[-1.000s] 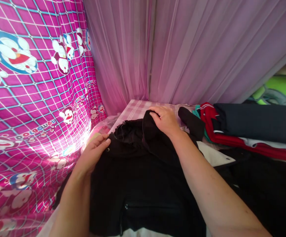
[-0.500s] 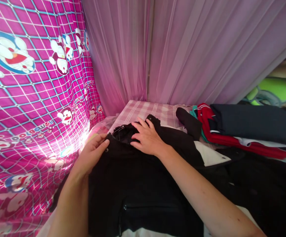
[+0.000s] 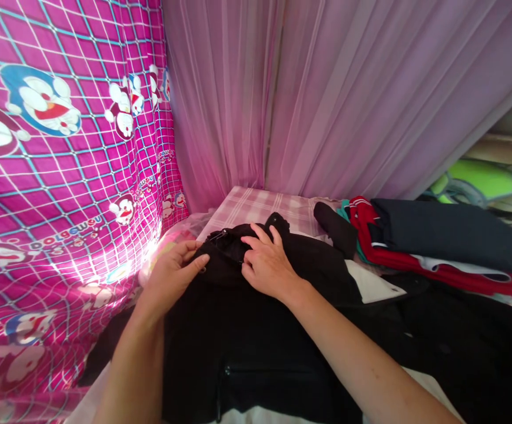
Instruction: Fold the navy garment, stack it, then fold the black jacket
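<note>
A black jacket [image 3: 256,330] lies spread out in front of me, with a zip line visible on its lower part. Its collar end points away from me, the opening gaping and a small metal zip pull [image 3: 224,233] showing at the rim. My left hand [image 3: 174,274] pinches the left corner of that opening between thumb and fingers. At the right of the opening, my right hand [image 3: 267,259] grips the edge with thumb and forefinger close together, its other fingers stretched over the fabric. A snap tab [image 3: 278,222] sticks up just beyond the right fingers.
Folded clothes, red [image 3: 388,254] and dark grey [image 3: 450,229], are stacked at the right. More black clothing [image 3: 459,335] with a white patch lies nearer. A pink printed curtain [image 3: 83,176] hangs at left, a sheer purple one [image 3: 326,100] behind the checked bedding [image 3: 260,203].
My right hand's fingers have drawn in, thumb and forefinger closing on the collar edge. Both hands have shifted slightly right and down in view, along with the jacket's collar.
</note>
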Tool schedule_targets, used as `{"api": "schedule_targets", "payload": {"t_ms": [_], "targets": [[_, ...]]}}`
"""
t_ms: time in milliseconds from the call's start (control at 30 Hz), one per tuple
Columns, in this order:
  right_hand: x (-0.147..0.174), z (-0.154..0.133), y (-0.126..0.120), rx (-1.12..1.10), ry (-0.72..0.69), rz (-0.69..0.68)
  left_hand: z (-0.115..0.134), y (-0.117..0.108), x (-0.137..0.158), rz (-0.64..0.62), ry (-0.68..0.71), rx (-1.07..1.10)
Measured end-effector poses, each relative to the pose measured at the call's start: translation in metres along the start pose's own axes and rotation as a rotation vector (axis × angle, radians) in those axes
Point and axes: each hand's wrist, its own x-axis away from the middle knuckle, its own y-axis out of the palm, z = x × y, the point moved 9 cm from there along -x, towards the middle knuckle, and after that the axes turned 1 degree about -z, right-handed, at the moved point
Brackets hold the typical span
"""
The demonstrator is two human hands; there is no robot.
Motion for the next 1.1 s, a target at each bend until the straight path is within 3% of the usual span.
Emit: {"api": "schedule_targets", "payload": {"t_ms": [100,233,400,600,700,867,933,1100], "targets": [[-0.004,-0.001,-0.002,-0.067,0.093,-0.015,0.011,-0.003,0.005,0.046,0.047,-0.052],[-0.012,0.005,-0.013,-0.168,0.255,0.095,0.027,-0.015,0.015,0.148,0.083,-0.085],[-0.014,0.005,-0.001,-0.144,0.267,0.046,0.026,-0.018,0.015,0.159,0.099,-0.135],[0.000,0.017,-0.002,-0.365,0.397,0.211,0.021,-0.017,0.008,0.182,0.151,-0.236],[0.003,0.009,-0.006,-0.378,0.376,0.256,0.025,-0.022,0.011,0.253,0.173,-0.330],[0.006,0.006,-0.006,-0.332,0.424,0.290,0.028,-0.014,0.013,0.198,0.161,-0.410],[0.007,0.009,-0.002,-0.333,0.447,0.285,0.036,-0.009,0.015,0.211,0.223,-0.510],[0.014,0.020,0.007,-0.415,0.491,0.289,0.068,0.014,0.037,0.354,0.569,-0.807]]}}
